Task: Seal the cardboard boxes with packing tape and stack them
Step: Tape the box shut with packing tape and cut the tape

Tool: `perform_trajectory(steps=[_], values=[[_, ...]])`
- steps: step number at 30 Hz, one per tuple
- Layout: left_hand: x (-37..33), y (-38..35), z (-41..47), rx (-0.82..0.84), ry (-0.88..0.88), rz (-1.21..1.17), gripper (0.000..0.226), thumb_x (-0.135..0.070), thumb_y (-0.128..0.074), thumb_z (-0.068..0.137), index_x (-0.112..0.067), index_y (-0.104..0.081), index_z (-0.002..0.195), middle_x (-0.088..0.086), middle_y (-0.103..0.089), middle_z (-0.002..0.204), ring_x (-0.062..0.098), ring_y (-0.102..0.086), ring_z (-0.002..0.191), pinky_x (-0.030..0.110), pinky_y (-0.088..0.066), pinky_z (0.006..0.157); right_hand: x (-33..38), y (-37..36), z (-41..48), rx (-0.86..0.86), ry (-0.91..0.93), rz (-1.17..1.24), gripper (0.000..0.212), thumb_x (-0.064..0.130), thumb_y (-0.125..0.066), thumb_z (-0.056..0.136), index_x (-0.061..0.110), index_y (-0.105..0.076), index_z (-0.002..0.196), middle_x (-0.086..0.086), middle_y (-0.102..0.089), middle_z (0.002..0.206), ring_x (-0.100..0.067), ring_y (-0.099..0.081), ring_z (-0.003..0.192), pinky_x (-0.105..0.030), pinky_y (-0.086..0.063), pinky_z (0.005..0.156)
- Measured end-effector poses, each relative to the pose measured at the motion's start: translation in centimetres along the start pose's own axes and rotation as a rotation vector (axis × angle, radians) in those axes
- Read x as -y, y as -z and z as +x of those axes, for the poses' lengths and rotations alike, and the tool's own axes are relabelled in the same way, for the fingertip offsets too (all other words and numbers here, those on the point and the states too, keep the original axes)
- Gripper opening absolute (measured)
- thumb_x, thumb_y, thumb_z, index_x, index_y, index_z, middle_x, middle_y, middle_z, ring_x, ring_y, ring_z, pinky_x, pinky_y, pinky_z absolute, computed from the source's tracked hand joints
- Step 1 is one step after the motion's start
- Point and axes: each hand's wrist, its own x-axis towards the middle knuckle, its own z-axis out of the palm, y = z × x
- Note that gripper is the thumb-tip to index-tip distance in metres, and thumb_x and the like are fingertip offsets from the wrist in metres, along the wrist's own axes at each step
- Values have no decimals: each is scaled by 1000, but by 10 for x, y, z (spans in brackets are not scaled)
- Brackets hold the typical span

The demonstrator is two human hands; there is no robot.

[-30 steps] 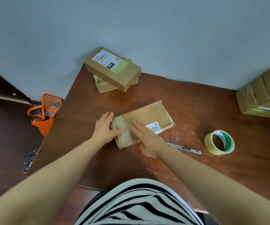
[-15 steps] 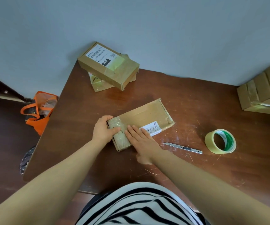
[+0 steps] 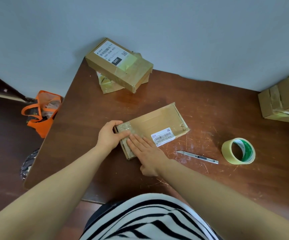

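Head view. A flat box (image 3: 159, 124) lies at the centre of the frame on a scratched brown table (image 3: 209, 104). Its long axis runs from lower left, by the hands, to upper right. A white label (image 3: 162, 137) sits on its near long edge.

The left hand (image 3: 109, 135) grips the box's lower-left end: the fingers curl over the far corner and the thumb lies on the top face. The right hand (image 3: 147, 153) lies flat, fingers straight and together, pressing on the glossy taped patch at the same end, its fingertips touching the left thumb. Both hands therefore work the one end; the upper-right end, with a torn corner, is untouched.

A stack (image 3: 119, 66) of two boxes stands in the upper centre, at the table's far-left corner, the upper box skewed across the lower. It lies up and slightly left of the held box, on the left hand's side, so that hand is the nearer. By judgement, the step in hand is smoothing the tape; the carry to the stack would then run away from the body.

The roll (image 3: 238, 151) of tape stands on the table at right, with a knife (image 3: 199, 157) between it and the right hand. More cartons (image 3: 282, 101) sit at the right edge. An orange bag (image 3: 42, 111) lies on the floor at left.
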Motion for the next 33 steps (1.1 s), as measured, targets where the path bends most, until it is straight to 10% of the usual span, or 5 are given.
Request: perform_trajectory(steps=[10,21,33], values=[[-1,-2,-2,-23,-4,-5,37,-27,-69,86,-17,-61,121,0,-59,115,15,-54,101,31,-45,91,-4,2,1,-31,18,131,97,20,-57,78,11,6,152,-6,13,159,-17,16,146,-34,12,118],[5,-3,-2,-95,64,-184,30,-16,-55,95,-14,-64,123,3,-62,127,16,-55,120,36,-40,108,8,-3,18,-82,-39,118,91,70,5,76,18,10,151,3,17,158,-6,23,142,-30,15,115],[10,-8,-3,-120,32,-182,28,-16,-56,95,-14,-65,121,4,-63,124,17,-56,118,36,-41,106,-2,-8,11,-82,35,35,74,56,-7,91,15,10,151,0,16,157,-8,21,140,-30,15,116]])
